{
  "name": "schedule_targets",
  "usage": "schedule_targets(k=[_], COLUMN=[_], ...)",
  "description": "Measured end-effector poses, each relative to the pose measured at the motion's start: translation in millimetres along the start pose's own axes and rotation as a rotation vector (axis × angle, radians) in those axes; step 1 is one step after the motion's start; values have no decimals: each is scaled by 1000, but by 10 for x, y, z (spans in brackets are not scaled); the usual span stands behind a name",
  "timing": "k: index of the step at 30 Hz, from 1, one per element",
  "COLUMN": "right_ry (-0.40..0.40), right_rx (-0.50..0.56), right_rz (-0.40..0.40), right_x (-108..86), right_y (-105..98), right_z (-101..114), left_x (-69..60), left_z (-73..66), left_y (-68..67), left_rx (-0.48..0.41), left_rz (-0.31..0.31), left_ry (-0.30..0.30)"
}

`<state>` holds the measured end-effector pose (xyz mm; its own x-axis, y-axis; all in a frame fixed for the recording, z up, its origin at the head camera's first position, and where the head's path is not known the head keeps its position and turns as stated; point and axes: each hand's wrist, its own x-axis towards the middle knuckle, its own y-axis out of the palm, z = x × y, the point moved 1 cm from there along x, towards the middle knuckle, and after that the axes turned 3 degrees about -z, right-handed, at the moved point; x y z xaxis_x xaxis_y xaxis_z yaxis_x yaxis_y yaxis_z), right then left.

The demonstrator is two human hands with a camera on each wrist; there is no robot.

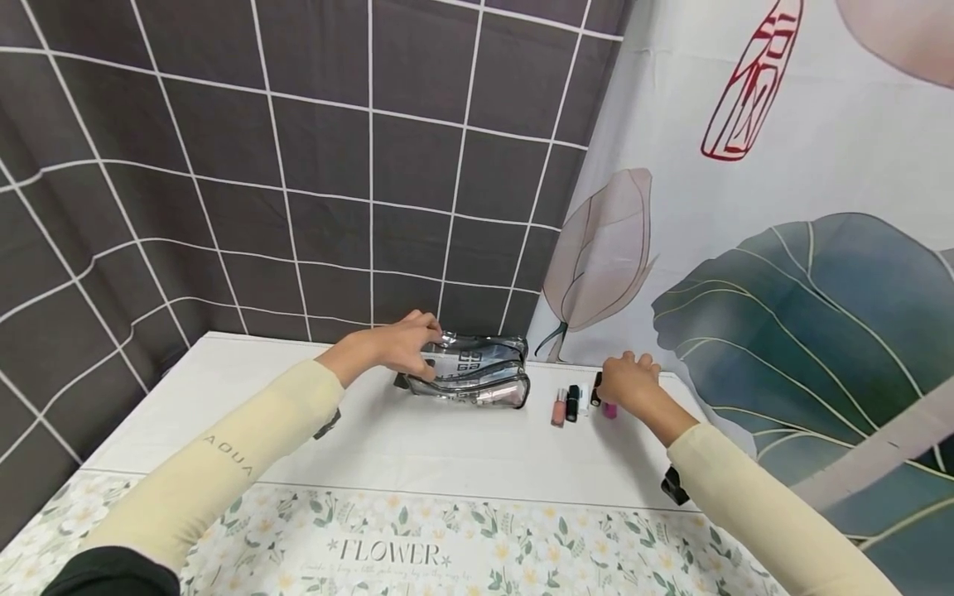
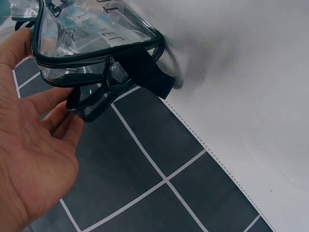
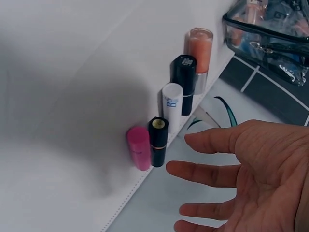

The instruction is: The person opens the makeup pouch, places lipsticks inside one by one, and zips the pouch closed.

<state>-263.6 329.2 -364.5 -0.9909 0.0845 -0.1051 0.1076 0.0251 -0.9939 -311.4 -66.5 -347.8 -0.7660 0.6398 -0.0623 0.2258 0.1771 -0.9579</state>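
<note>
The left hand grips the left end of a clear bag with black trim. In the left wrist view, the thumb and fingers of that hand lie around the end of the bag. The right hand is over the right end of a row of small cosmetics. In the right wrist view its fingers are spread and hold nothing, beside a black tube with a gold band and a magenta tube. A white tube, a larger black tube and a coral gloss complete the row.
The white table carries a floral mat marked FLOWER along its front. Behind the table hang a dark cloth with white grid lines and a pale cloth with leaf prints.
</note>
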Motion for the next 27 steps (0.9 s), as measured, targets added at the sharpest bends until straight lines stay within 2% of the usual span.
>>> schedule_targets(k=[7,19,27], right_ry=[-11,96,97], right_rx=[13,43,42], right_rz=[5,104,126], right_x=[-3,58,116], right_y=[12,151,285], right_z=[-50,-109,-138], left_x=[2,6,-23], left_z=[-5,7,2], left_y=[-3,9,2], left_rx=[0,0,-19], left_rz=[1,4,14], left_ry=[1,0,-7])
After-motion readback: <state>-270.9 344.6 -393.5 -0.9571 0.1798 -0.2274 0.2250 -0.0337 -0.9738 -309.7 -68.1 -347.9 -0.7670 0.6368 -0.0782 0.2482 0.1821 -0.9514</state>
